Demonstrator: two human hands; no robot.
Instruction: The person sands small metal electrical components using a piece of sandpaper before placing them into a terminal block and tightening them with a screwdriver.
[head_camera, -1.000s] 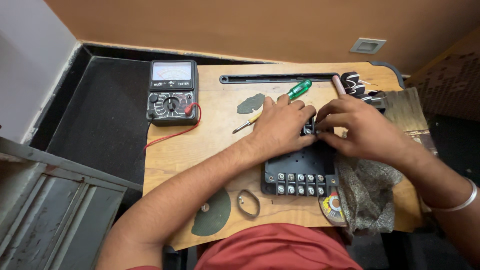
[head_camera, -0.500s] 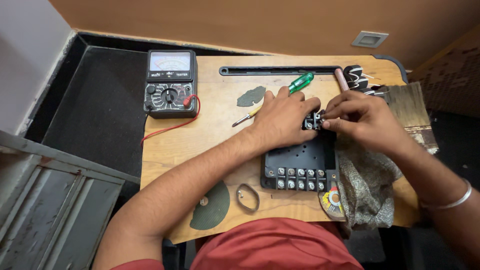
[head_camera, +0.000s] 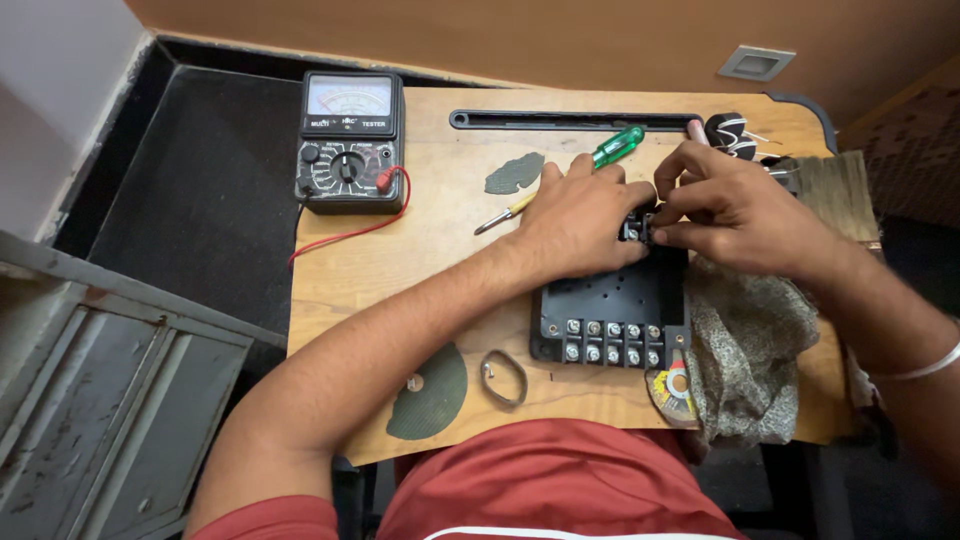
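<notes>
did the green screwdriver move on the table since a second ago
No. The green screwdriver lies as before, just below the black slotted bar and right of the grey scrap; only the camera view shifted.

One view from a camera on my head, looking steeply down and close over the wooden bench, facing its far edge.

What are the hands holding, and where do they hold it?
Both the left hand and right hand grip the black terminal block at its far end; what the fingertips pinch there is hidden.
</notes>
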